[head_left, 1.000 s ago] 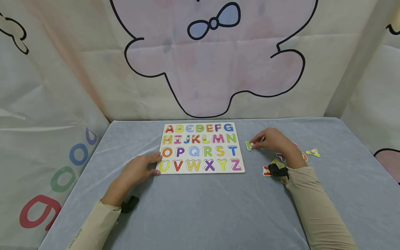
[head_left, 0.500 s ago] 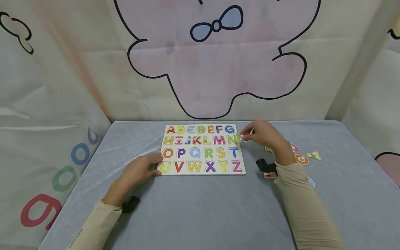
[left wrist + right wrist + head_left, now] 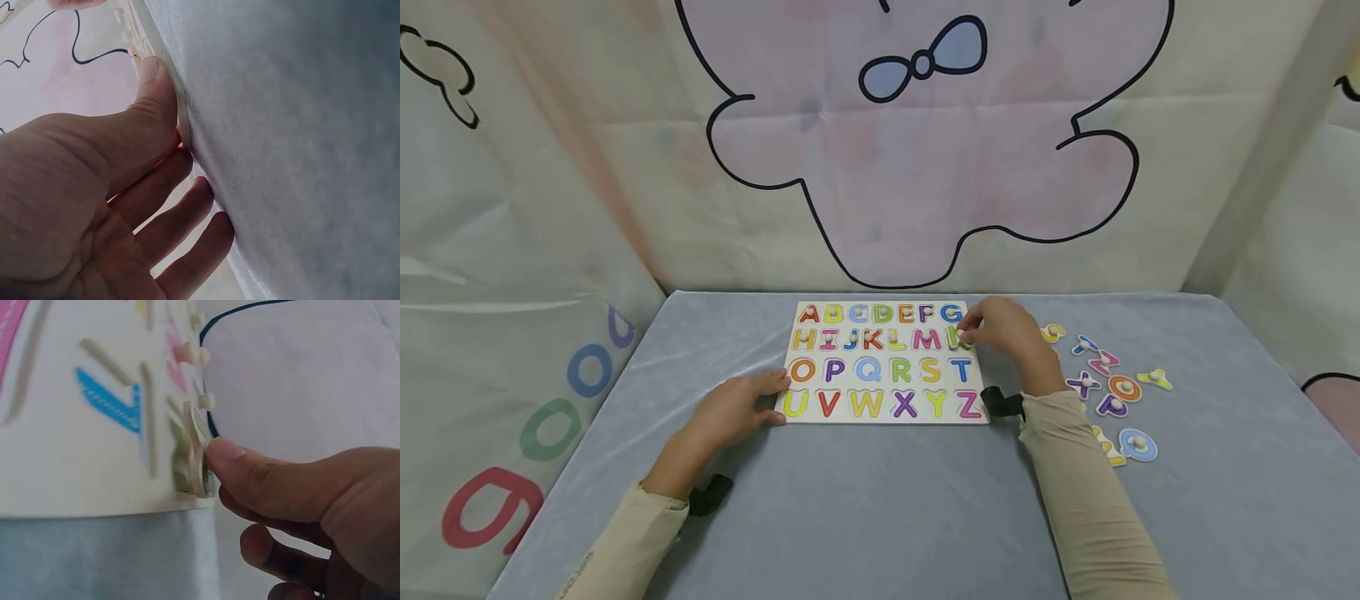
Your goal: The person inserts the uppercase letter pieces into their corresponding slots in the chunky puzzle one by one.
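A white alphabet puzzle board (image 3: 842, 423) lies on the table, with knobbed letter pieces in its top rows and bare printed letters in the lower rows. My left hand (image 3: 739, 408) holds its lower left corner; in the left wrist view the thumb (image 3: 156, 94) lies against the board's edge. At the right end of the second row, my right hand (image 3: 1003, 329) pinches a green letter N piece (image 3: 199, 453) between thumb and fingers. The right wrist view has this piece tilted over the N spot, partly covered by the fingertips.
Right of the board lie several loose letter pieces, among them an orange O (image 3: 1124, 388), a blue Q (image 3: 1138, 445), a purple X (image 3: 1083, 384) and a yellow-green Y (image 3: 1154, 379). A grey-blue cloth (image 3: 865, 517) covers the table. Printed curtains (image 3: 880, 167) hang behind it.
My right hand has brought the green N piece leftward from the loose pieces to the N spot on the board. My left hand has stayed at the board's corner.
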Action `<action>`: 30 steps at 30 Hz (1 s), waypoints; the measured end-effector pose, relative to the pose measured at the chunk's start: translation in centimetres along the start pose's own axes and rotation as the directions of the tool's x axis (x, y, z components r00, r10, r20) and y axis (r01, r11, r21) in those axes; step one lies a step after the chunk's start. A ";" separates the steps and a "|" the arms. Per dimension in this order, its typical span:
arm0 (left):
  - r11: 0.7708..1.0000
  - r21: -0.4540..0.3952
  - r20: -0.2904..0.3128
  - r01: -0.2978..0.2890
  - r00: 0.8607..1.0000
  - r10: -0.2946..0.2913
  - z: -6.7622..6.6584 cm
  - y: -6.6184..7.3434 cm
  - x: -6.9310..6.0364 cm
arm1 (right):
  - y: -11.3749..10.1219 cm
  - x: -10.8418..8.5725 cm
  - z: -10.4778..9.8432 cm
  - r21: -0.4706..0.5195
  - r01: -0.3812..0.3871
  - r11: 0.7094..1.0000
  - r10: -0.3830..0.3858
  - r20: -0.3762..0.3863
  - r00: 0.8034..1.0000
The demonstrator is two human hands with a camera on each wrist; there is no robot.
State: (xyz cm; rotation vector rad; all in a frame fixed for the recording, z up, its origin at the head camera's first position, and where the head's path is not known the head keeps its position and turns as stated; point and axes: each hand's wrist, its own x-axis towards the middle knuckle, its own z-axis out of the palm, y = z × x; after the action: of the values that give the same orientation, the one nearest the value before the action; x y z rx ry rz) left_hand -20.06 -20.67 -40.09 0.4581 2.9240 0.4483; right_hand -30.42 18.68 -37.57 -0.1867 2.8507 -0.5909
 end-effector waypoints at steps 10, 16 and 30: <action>1.000 -0.003 -0.012 -0.014 1.000 0.014 0.3 0.7 0.4 | 1.0 -0.2 0.6 -0.016 -0.037 0.999 0.036 -0.048 0.998; 1.000 -0.012 0.006 -0.021 1.000 0.022 0.6 1.1 0.6 | 1.2 -0.8 0.2 -0.026 -0.073 0.997 0.072 -0.047 0.996; 0.999 -0.026 -0.007 -0.034 0.999 0.034 -0.3 -0.1 -0.1 | 2.8 -5.0 -5.2 0.061 0.091 0.994 -0.084 -0.102 0.991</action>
State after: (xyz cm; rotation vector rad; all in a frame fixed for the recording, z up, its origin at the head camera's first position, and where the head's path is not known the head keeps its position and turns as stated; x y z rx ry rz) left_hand -20.08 -20.90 -39.88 0.5038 2.9171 0.4932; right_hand -27.03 24.03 -33.10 -0.2804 2.9256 -0.7294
